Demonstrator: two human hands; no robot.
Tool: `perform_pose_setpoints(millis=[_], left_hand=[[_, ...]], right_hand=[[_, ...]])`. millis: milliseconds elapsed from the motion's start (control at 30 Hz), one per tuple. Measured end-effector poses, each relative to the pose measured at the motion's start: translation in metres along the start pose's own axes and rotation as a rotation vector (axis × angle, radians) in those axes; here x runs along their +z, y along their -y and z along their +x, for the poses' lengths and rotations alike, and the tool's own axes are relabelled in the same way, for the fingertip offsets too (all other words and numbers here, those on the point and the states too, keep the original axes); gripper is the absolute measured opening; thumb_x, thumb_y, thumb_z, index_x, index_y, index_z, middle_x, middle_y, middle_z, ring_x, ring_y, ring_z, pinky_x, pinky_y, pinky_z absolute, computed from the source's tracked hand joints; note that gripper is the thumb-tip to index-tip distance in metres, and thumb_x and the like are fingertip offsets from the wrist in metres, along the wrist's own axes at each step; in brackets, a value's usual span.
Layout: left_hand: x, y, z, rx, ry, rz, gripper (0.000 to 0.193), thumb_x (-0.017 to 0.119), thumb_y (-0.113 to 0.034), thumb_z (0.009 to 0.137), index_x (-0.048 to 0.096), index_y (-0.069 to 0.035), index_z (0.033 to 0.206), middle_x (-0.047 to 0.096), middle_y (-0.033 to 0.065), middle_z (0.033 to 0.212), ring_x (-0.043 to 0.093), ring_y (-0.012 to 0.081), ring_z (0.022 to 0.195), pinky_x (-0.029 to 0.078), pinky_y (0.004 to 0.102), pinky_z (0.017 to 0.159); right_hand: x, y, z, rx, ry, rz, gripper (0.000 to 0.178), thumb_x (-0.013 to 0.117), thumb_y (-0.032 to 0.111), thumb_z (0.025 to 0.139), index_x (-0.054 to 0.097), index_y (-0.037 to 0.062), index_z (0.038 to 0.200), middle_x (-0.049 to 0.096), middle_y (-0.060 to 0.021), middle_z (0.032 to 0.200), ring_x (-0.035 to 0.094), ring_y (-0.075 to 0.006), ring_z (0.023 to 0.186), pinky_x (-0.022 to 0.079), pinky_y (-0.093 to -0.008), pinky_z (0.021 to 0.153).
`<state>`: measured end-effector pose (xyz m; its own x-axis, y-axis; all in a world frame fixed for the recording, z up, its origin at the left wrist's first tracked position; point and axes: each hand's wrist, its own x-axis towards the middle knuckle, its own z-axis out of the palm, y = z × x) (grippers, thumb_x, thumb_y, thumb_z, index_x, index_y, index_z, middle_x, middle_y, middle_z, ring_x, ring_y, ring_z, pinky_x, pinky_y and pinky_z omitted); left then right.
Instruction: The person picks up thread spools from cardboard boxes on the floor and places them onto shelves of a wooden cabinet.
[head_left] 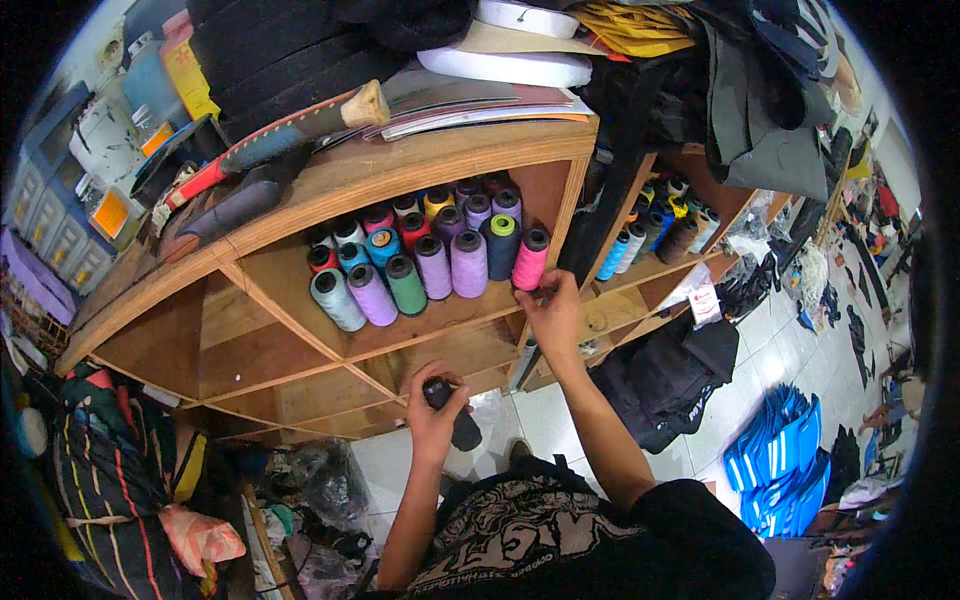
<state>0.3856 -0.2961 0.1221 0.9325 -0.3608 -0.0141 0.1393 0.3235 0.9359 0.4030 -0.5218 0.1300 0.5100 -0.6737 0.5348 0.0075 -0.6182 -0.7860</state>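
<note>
Spool, black (466,432), clamped in left hand (428,420), near side of wooden shelf (440,325). Hands apart. Right hand (552,310) to the right, fingertips at base of upright pink spool (530,262); can't tell if gripping. Pink spool at right end of multicoloured spool cluster (468,265), on shelf.

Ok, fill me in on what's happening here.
A person stands at a wooden shelf unit. The left hand holds a black spool, while the right hand is at the foot of a pink spool; whether it grips is unclear. More coloured spools stand clustered to its left.
</note>
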Motion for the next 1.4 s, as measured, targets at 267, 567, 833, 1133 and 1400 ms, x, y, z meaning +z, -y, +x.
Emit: perform_pose_setpoints(millis=[267,567,833,1133,1400], left_hand=[[0.036,-0.039,0.024,0.309,0.044,0.397,0.045,0.07,-0.003,0.077,0.049,-0.002,0.117,0.06,0.0079,0.096,0.059,0.0162,0.084,0.048,0.0275,0.076],[0.049,-0.045,0.056,0.466,-0.023,0.389,0.064,0.067,-0.008,0.079,0.035,-0.001,0.134,0.048,0.0153,0.126,0.047,0.0232,0.117,0.036,0.0363,0.097],[0.015,-0.014,0.027,0.38,-0.138,0.381,0.048,0.063,-0.005,0.082,0.046,0.0,0.126,0.056,0.0122,0.118,0.053,0.02,0.11,0.043,0.033,0.089],[0.025,-0.029,0.047,0.455,-0.088,0.861,0.029,0.065,-0.006,0.079,0.059,-0.006,0.107,0.059,0.0132,0.097,0.058,0.023,0.082,0.047,0.0338,0.071],[0.07,-0.105,0.114,0.893,0.032,1.153,0.03,0.06,-0.004,0.08,0.059,-0.007,0.11,0.053,0.0118,0.115,0.057,0.0319,0.102,0.049,0.0395,0.082]], right_hand=[[-0.054,0.067,-0.052,0.014,0.9,0.161,0.042,0.079,0.021,0.069,0.059,0.0006,0.1,0.063,-0.0118,0.081,0.064,-0.0221,0.069,0.05,-0.0318,0.061],[-0.022,0.052,-0.019,0.023,0.278,-0.043,0.031,0.074,0.016,0.073,0.057,-0.0031,0.09,0.062,-0.0206,0.079,0.062,-0.0384,0.073,0.051,-0.0415,0.065],[0.005,0.035,-0.014,0.004,0.155,-0.158,0.041,0.079,0.024,0.069,0.053,-0.002,0.087,0.062,-0.0185,0.076,0.063,-0.0344,0.068,0.05,-0.0395,0.06],[-0.01,0.056,-0.015,0.044,0.094,-0.076,0.038,0.081,0.024,0.07,0.054,0.001,0.083,0.057,-0.0071,0.067,0.057,-0.0186,0.055,0.046,-0.0305,0.051],[-0.038,0.08,0.012,-0.267,0.213,-0.053,0.056,0.077,0.012,0.069,0.054,0.0105,0.12,0.053,-0.011,0.091,0.056,-0.0187,0.065,0.046,-0.0305,0.055]])
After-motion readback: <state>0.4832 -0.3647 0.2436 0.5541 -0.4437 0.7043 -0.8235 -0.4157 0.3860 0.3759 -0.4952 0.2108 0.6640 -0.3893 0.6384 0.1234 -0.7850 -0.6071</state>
